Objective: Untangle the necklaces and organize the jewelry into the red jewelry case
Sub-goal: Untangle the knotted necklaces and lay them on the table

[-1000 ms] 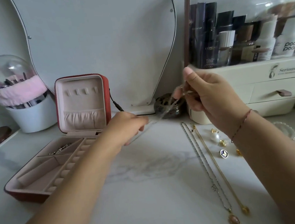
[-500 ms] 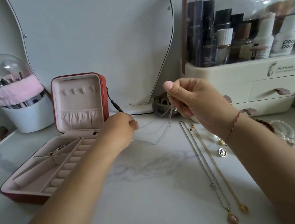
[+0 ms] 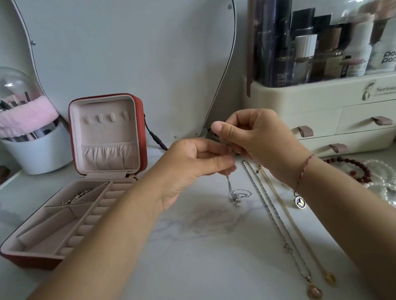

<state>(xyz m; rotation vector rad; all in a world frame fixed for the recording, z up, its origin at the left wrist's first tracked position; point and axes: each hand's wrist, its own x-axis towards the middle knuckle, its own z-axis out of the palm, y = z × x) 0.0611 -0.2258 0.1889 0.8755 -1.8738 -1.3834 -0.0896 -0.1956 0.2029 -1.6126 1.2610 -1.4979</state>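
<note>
- Left hand [image 3: 193, 164]: fingers curled, thumb and forefinger pinching the chain [image 3: 235, 195] at its upper end.
- Right hand [image 3: 256, 140]: also curled, pinching the same chain just above the left. The two hands touch or nearly touch at the fingertips.
- Chain: a fine silver one. It hangs from the pinch down to the table [image 3: 202, 269], where its lower end lies in a small bunched loop.
- Judgement: this chain is being worked loose or gathered for stowing. It is not yet in the case [image 3: 34, 258].
- Laid out: a silver necklace [image 3: 272, 215] and a gold necklace [image 3: 289, 216] lie straight and side by side on the table to the right, apparently untangled.
- Also loose on the table: a round charm [image 3: 299, 202], red beads [image 3: 356, 167] and pearls [image 3: 392, 195].
- Case: open at left, lid upright. One compartment holds a metal piece [image 3: 76, 197]; the other compartments, ring rolls and lid hooks show nothing.
- Progress, as judged: early. One item is stowed, two necklaces are sorted, and most of the jewelry is outside the case.
- Not determinable: whether a knot remains in the chain, since the fingers cover the pinched part. The metal piece is too small to identify. The right forearm hides some of the table, and the pearls run off the frame edge.
</note>
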